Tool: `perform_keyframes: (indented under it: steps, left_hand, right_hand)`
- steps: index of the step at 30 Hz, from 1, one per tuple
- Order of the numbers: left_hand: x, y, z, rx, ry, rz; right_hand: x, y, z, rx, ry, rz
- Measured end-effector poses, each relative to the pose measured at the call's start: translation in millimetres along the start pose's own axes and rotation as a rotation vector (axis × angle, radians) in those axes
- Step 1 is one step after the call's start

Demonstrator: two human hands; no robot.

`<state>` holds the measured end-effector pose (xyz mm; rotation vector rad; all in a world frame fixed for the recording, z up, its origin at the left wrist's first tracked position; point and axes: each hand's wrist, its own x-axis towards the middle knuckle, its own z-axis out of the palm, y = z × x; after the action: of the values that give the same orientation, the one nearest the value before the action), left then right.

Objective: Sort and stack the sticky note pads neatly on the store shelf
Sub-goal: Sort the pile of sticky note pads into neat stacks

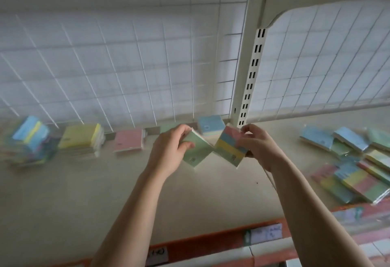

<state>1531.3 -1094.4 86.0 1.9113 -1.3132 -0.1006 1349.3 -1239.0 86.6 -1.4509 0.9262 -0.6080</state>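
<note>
Fingers [184,129] of my left hand [171,150] are curled over the far edge of a green pad [197,152], thumb on its face. The right hand [260,146] pinches a striped pad [228,147] by its 3 o'clock edge. Both pads are up off the shelf [126,192], tilted, with their inner corners touching between the hands.

The bit that matters from my end: the sorted piles run along the back from 9 to 12 o'clock, so the left hand is nearer. There's a pink pad [129,140], a yellow stack [81,137] and a mixed stack [29,137]. A blue pad [211,127] sits at 12, right behind the gap.

The loose heap [358,161] is off at 3, the right hand's side.

The pads are flat paper blocks and look film-wrapped, so probably slidey. A wire grid [126,55] backs it all.
</note>
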Motion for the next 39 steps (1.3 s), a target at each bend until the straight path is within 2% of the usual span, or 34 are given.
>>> perform_keyframes:
  steps: [8,13,22,31,39]
  left_hand:
    - [-11.0,-43.6,-38.7,0.036,0.053,-0.030]
    - [-16.8,-66.7,-63.4,0.062,0.086,-0.039]
    - [-35.8,-113.7,-108.8,0.087,0.088,-0.074]
    - [-70.8,-154.6,-168.1,0.112,0.194,-0.152]
    - [-106.9,-188.0,-217.5,0.175,0.252,-0.251]
  right_hand:
    - [7.7,-6.7,59.9,-0.046,-0.074,-0.061]
    - [9.1,-12.7,93.8,-0.148,-0.030,-0.147]
    - [19.2,-21.2,164.4,-0.129,-0.071,-0.216]
    - [7.7,-39.9,253.2,-0.004,-0.189,-0.262]
    - [1.0,-58.9,341.3,-0.023,-0.199,-0.337]
